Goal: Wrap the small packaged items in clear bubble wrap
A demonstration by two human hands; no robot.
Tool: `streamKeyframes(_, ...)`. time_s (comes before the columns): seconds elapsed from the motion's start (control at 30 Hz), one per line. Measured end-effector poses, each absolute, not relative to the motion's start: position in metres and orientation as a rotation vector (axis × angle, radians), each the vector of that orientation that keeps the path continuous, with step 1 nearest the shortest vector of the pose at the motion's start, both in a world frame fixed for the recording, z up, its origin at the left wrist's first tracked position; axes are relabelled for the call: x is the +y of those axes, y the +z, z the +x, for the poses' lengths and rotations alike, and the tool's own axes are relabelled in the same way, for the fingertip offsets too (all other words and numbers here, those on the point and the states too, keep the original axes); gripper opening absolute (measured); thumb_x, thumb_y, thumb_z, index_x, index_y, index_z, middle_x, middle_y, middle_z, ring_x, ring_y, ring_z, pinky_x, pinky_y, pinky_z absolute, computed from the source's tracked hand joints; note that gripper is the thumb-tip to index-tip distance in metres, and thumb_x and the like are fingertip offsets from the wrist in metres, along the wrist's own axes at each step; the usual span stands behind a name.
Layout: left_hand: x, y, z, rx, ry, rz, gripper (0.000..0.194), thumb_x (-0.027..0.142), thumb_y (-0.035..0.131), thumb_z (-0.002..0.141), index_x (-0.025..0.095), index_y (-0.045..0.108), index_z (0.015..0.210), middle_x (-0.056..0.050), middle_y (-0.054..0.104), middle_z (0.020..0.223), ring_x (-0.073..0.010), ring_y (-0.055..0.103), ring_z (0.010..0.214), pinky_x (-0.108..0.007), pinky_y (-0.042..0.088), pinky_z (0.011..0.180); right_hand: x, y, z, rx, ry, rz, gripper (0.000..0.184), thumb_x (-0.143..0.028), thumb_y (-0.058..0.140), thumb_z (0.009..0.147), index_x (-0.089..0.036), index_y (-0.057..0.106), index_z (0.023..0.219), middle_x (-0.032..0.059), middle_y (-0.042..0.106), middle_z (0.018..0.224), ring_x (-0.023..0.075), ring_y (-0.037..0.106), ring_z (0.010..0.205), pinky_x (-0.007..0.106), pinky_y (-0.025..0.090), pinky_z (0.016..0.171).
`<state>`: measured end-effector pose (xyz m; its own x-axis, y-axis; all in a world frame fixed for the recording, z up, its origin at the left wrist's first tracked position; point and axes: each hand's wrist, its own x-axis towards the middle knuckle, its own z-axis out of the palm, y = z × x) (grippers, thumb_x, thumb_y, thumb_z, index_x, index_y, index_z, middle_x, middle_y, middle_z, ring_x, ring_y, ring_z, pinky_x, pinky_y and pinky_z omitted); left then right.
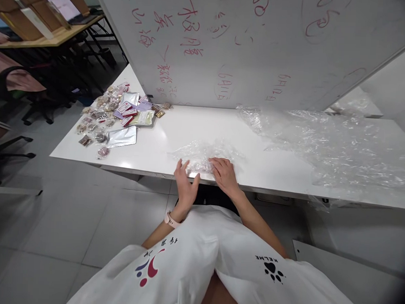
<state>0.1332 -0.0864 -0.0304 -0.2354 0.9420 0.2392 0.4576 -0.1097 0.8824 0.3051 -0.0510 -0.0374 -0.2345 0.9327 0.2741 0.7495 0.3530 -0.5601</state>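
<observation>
In front of me a crumpled piece of clear bubble wrap lies at the front edge of the white table. My right hand rests on its right part, fingers stretched out and bent over the plastic. At its left end is my left hand, with thumb and fingers spread apart and nothing between them. Whether something lies inside the folded wrap I cannot make out.
A large sheet of bubble wrap covers the table's right side and hangs over the front edge. Small wrapped packets and flat pouches are heaped at the left end. A whiteboard stands along the back of the table.
</observation>
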Motion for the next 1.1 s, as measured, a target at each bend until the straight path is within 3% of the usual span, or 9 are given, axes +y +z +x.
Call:
streamKeyframes(0.13,-0.084,-0.011,0.109,1.415,1.395,0.573,0.056,0.026,0.074,0.082,0.028,0.046,0.13,-0.01,0.042,0.15,-0.0248,0.056,0.127,-0.04,0.051,0.104,-0.048,-0.044,0.308,-2.073,0.4,-1.423,0.042,-0.026,0.036,0.102,-0.024,0.061,0.136,0.0071,0.062,0.133,0.0281,0.048,0.119,0.044,0.039,0.101)
streamKeyframes(0.3,-0.048,0.011,0.112,1.107,1.141,0.267,0.028,0.02,0.078,0.075,0.016,0.061,0.096,-0.01,0.068,0.105,-0.0181,0.068,0.092,-0.035,0.056,0.09,-0.047,-0.047,0.307,-2.059,0.372,-1.38,0.041,-0.029,0.039,0.102,-0.021,0.06,0.136,0.0089,0.063,0.131,0.0273,0.052,0.119,0.043,0.038,0.101)
streamKeyframes(0.37,-0.044,0.01,0.13,1.136,1.158,0.474,0.027,0.025,0.076,0.078,0.015,0.063,0.1,-0.011,0.07,0.103,-0.0196,0.068,0.095,-0.036,0.053,0.094,-0.048,-0.049,0.305,-2.018,0.375,-1.385,0.039,-0.029,0.043,0.1,-0.021,0.061,0.134,0.0095,0.064,0.129,0.0272,0.054,0.118,0.044,0.038,0.102)
streamKeyframes(0.5,-0.058,-0.013,0.164,1.362,1.291,1.404,0.043,0.031,0.071,0.082,0.018,0.062,0.122,-0.013,0.064,0.128,-0.0286,0.057,0.126,-0.049,0.038,0.112,-0.045,-0.048,0.31,-1.964,0.48,-1.36,0.034,-0.027,0.05,0.094,-0.018,0.067,0.121,0.0123,0.067,0.121,0.0283,0.058,0.113,0.048,0.037,0.105)
streamKeyframes(0.67,-0.068,-0.049,0.165,1.324,1.091,2.377,0.034,0.014,0.05,0.092,0.017,0.059,0.125,-0.014,0.065,0.131,-0.0277,0.049,0.137,-0.051,0.032,0.116,-0.014,-0.018,0.351,-2.17,1.038,-1.045,0.033,-0.035,0.058,0.09,-0.019,0.072,0.115,0.011,0.068,0.118,0.0267,0.06,0.11,0.047,0.044,0.102)
streamKeyframes(0.83,-0.06,-0.044,0.159,1.422,0.814,2.637,0.027,0.014,0.053,0.094,0.02,0.059,0.12,-0.011,0.065,0.133,-0.0284,0.052,0.134,-0.05,0.038,0.111,0.04,0.021,0.371,-1.835,1.498,-1.195,0.069,-0.053,0.068,0.084,-0.024,0.051,0.145,0.013,0.058,0.139,0.0212,0.067,0.095,0.034,0.057,0.076)
streamKeyframes(0.9,-0.058,-0.037,0.161,1.431,0.742,2.699,0.03,0.012,0.053,0.093,0.021,0.058,0.121,-0.01,0.066,0.132,-0.028,0.054,0.131,-0.05,0.037,0.11,0.057,0.027,0.359,-1.638,1.521,-1.331,0.085,-0.057,0.068,0.083,-0.028,0.034,0.156,0.0154,0.052,0.145,0.0184,0.068,0.085,0.029,0.056,0.062)
streamKeyframes(0.97,-0.057,-0.032,0.162,1.434,0.688,2.752,0.034,0.01,0.053,0.092,0.02,0.056,0.124,-0.011,0.066,0.131,-0.0279,0.055,0.129,-0.05,0.036,0.111,0.071,0.029,0.341,-1.641,1.535,-1.405,0.09,-0.053,0.075,0.078,-0.027,0.036,0.154,0.0154,0.06,0.135,0.0159,0.067,0.073,0.026,0.051,0.053)
streamKeyframes(1.1,-0.052,-0.028,0.16,1.449,0.594,2.794,0.043,0.004,0.05,0.09,0.018,0.051,0.13,-0.011,0.066,0.13,-0.0273,0.057,0.125,-0.049,0.038,0.109,0.098,0.031,0.314,-1.772,1.509,-1.332,0.036,-0.024,0.085,0.066,-0.013,0.073,0.099,0.0058,0.07,0.084,0.0113,0.058,0.059,0.023,0.046,0.051)
